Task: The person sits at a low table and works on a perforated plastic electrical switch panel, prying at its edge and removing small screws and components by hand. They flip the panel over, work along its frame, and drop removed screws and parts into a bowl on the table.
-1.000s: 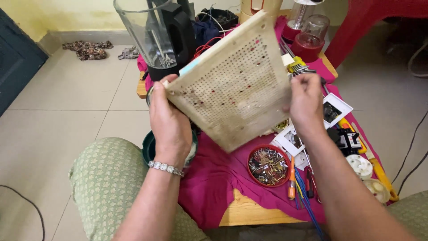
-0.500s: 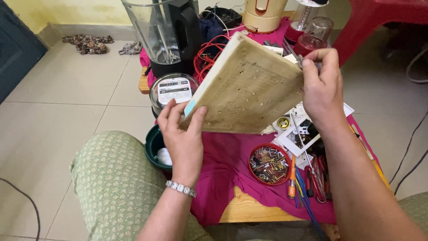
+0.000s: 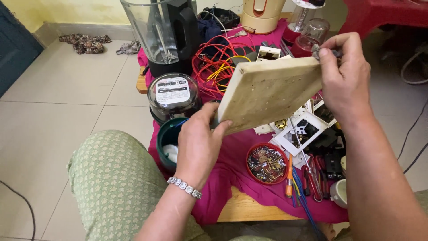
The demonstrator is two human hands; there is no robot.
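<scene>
Left hand (image 3: 200, 140) curled, gripping perforated board (image 3: 269, 91) lower corner; right hand (image 3: 345, 76) pinching upper corner.

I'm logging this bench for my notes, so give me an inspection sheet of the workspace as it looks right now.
Surface: low wooden table draped in a magenta cloth, crowded.
Job's things: pale perforated board, held tilted above the table.
Clutter: round meter under a clear dome, blender jar, red dish of small metal parts, white switch plates, screwdrivers, green cup.
Hands: left hand grips the board's lower corner; right hand pinches its upper corner.
Cables: tangle of red, orange and yellow wires; dark cords on the floor.
Surroundings: tiled floor, rags by the wall.
</scene>
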